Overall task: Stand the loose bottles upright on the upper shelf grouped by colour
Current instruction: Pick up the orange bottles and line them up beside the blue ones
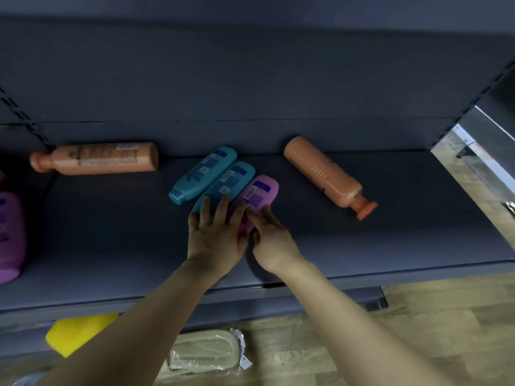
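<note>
left hand [216, 238] and right hand [274, 242] side by side, fingers straight, arms forward

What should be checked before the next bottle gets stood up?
1. Reach on purple bottle: ok, left hand and right hand touch it.
2. Grip of right hand: cannot tell.
3. Free nearer teal bottle: not ok, left hand's fingers lie on it.
4. Is purple bottle upright: not ok, it lies flat.
5. Room on shelf: ok, bare patch right of the hands.
</note>
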The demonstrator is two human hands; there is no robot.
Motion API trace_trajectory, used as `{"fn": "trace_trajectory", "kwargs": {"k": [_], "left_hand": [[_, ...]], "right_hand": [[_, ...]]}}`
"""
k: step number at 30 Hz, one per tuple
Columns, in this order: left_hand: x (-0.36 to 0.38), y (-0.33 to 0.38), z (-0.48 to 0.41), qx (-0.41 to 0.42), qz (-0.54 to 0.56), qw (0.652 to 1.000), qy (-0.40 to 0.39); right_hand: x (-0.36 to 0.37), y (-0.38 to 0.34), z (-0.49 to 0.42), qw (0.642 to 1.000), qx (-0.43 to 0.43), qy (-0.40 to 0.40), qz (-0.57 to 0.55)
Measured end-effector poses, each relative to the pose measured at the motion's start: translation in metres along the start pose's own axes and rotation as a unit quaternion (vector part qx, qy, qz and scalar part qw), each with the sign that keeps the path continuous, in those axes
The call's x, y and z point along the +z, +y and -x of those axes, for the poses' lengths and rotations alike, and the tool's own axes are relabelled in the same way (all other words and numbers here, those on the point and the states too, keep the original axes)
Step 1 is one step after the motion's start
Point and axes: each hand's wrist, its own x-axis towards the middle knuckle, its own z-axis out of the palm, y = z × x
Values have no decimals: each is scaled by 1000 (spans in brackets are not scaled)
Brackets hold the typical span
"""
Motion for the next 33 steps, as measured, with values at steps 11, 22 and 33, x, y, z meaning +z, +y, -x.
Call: {"fn": "trace_trajectory", "kwargs": {"k": [11,22,33], "left_hand": [[-8,45,0,17,31,999,22],[-5,111,-3,84,33,996,4],[2,151,-19,131,34,991,3]], "right_hand": [[-23,29,26,991,48,58,115],[-60,107,67,962,150,165,158],[-81,128,54,968,125,167,138]]}}
